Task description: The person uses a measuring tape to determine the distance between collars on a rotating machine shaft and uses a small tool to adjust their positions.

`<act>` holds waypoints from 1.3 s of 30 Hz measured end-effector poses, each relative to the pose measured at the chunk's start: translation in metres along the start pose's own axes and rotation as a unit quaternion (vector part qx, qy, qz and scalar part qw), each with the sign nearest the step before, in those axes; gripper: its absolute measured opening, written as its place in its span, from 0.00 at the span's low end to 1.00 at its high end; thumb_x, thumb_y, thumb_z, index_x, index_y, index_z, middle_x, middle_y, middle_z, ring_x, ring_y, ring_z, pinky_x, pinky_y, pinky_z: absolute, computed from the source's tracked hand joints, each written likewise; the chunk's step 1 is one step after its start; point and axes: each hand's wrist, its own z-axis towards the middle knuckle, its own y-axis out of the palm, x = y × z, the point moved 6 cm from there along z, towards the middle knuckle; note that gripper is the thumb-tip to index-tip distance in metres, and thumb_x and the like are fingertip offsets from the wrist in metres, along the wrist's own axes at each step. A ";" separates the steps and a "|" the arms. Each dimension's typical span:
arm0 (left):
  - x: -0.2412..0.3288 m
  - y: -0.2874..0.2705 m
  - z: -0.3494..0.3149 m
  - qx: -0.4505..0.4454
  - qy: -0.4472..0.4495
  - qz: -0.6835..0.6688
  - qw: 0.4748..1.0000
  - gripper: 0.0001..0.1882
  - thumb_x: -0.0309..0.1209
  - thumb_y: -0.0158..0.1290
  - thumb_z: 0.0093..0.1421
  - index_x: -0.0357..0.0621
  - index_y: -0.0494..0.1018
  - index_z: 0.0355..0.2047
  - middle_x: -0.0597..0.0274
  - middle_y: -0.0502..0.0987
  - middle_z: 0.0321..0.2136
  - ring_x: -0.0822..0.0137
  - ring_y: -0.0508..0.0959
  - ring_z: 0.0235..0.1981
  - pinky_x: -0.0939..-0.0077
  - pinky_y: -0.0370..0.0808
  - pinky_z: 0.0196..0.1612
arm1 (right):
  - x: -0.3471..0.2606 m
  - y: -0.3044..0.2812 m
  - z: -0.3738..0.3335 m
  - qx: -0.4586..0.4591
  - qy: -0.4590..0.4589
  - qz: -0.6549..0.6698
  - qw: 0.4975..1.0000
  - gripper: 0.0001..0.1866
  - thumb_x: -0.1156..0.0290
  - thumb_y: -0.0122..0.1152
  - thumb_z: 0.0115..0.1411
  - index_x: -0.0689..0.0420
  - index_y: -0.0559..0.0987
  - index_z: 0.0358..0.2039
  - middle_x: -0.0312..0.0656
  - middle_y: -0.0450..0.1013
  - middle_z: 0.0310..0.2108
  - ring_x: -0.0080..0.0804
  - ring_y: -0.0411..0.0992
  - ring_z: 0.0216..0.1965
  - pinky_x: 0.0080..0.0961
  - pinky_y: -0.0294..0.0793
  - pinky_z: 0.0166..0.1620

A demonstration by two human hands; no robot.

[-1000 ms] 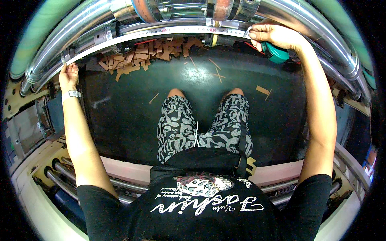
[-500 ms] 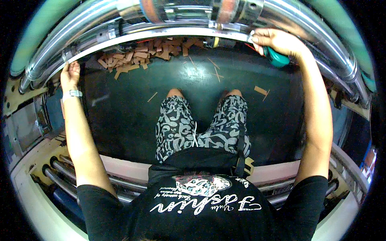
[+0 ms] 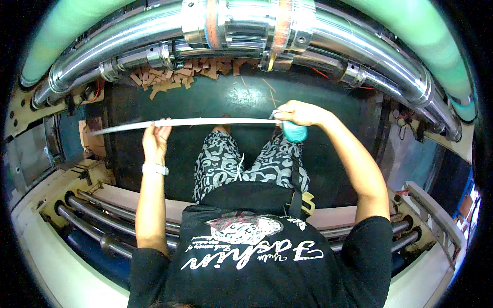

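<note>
While your right hand [image 3: 303,113] grasps the teal tape measure [image 3: 294,132], its white blade [image 3: 215,121] passes along the fingers [image 3: 164,129] of your left hand [image 3: 155,141] and beyond; whether they pinch, I cannot tell

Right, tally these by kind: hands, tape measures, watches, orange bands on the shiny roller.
Hands: 2
Tape measure: 1
Watch: 1
Orange bands: 2
Total: 6

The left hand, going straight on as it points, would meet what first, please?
Beyond the tape, the left hand would probably meet the lower metal shaft, passing over the cardboard scraps; depth is unclear.
</note>
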 end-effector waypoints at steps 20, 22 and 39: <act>0.086 -0.070 -0.055 0.154 0.084 0.158 0.972 0.12 0.22 0.32 0.56 0.17 0.57 0.31 0.29 0.68 0.37 0.41 0.72 0.42 0.54 0.74 0.47 | 0.080 -0.049 -0.047 0.529 -0.157 0.317 0.771 0.07 0.70 0.44 0.61 0.60 0.70 0.31 0.33 0.66 0.21 0.19 0.64 0.23 0.18 0.66 0.27; 0.084 -0.073 -0.062 0.160 0.053 0.183 0.969 0.08 0.21 0.33 0.56 0.23 0.57 0.25 0.30 0.68 0.35 0.40 0.72 0.42 0.53 0.74 0.45 | 0.068 -0.051 -0.049 0.533 -0.188 0.353 0.745 0.08 0.71 0.45 0.61 0.60 0.71 0.32 0.35 0.68 0.22 0.20 0.67 0.24 0.18 0.68 0.29; 0.081 -0.092 -0.055 0.164 0.035 0.258 0.952 0.09 0.28 0.38 0.60 0.31 0.62 0.31 0.45 0.72 0.34 0.57 0.76 0.31 0.61 0.78 0.36 | 0.011 -0.086 -0.026 0.641 -0.167 0.393 0.638 0.10 0.75 0.40 0.60 0.64 0.70 0.37 0.41 0.71 0.22 0.27 0.73 0.23 0.21 0.73 0.27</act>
